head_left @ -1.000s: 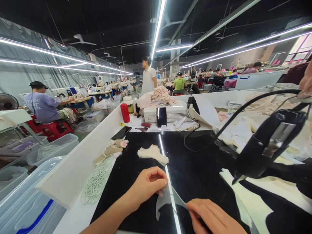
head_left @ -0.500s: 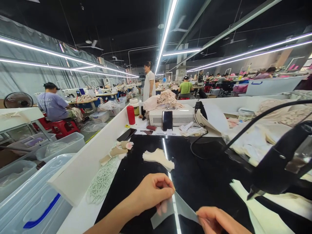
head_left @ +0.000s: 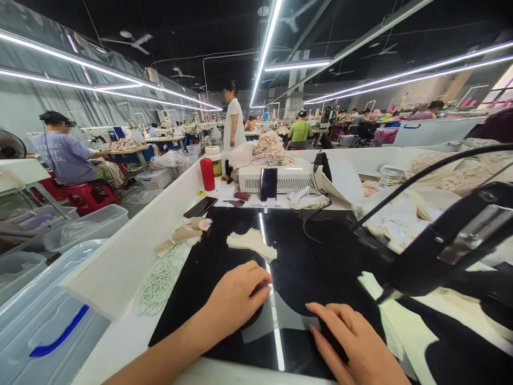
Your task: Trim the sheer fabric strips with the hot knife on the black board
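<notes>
A thin translucent sheet (head_left: 290, 316) lies on the glossy black work surface (head_left: 200, 321). At its upper left, my left hand (head_left: 240, 297) has loosely curled fingers, with a small gap between thumb and forefinger; it partly covers the sheet. My right hand (head_left: 352, 339) is at the sheet's right end, thumb and forefinger apart around that edge without closing on it. Beyond my left hand is a cream fabric piece (head_left: 251, 243). To the right stands a dark machine (head_left: 425, 262) with a pointed metal tip close to the surface.
Pale green cord (head_left: 160, 280) lies in a heap at the left beside a white side panel (head_left: 100, 267). Behind stand a phone (head_left: 269, 183), a red cylinder (head_left: 207, 174) and a white box-like unit (head_left: 292, 176) topped with fabric. Cream pieces (head_left: 404, 321) lie at the right.
The sheet has come down from between my hands onto the black surface. My right thumb and forefinger have parted; my left pinch has loosened. The view has shifted slightly.
</notes>
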{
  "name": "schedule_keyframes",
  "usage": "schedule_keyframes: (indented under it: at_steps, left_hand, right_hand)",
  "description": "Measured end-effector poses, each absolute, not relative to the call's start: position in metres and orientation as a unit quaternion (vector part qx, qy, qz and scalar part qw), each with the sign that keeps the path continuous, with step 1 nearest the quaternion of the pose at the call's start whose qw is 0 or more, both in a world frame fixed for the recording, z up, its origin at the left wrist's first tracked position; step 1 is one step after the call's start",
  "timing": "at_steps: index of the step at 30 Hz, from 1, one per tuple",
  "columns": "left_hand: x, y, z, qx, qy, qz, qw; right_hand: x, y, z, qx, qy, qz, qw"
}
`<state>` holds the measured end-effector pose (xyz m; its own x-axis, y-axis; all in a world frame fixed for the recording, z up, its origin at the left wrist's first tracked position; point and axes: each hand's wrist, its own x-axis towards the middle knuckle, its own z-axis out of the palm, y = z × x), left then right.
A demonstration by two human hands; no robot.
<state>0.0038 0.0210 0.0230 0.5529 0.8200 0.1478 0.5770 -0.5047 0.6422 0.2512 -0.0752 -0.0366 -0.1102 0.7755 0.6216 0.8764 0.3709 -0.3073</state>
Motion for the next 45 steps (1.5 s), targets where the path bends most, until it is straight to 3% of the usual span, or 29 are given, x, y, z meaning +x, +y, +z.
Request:
schedule_keyframes:
  at_steps: [5,13,21,31,45]
  left_hand:
    - [0.005,0.015,0.014,0.888,0.327,0.190,0.262]
    - [-0.002,0.024,-0.009,0.926,0.232,0.265,0.139]
    - [-0.003,0.025,-0.013,0.920,0.228,0.300,0.103]
    - [-0.004,0.024,-0.013,0.920,0.222,0.311,0.091]
    - [-0.003,0.025,-0.017,0.923,0.212,0.312,0.070]
  right_hand:
    - [0.243,-0.084,-0.036,-0.508,-0.794,-0.065,0.326]
    - [0.284,-0.110,-0.019,-0.622,-0.717,-0.116,0.292]
    - [0.396,-0.107,-0.013,-0.724,-0.611,-0.210,0.242]
    - [0.418,-0.075,-0.035,-0.735,-0.634,-0.194,0.141]
    - [0.427,-0.075,-0.039,-0.776,-0.584,-0.090,0.222]
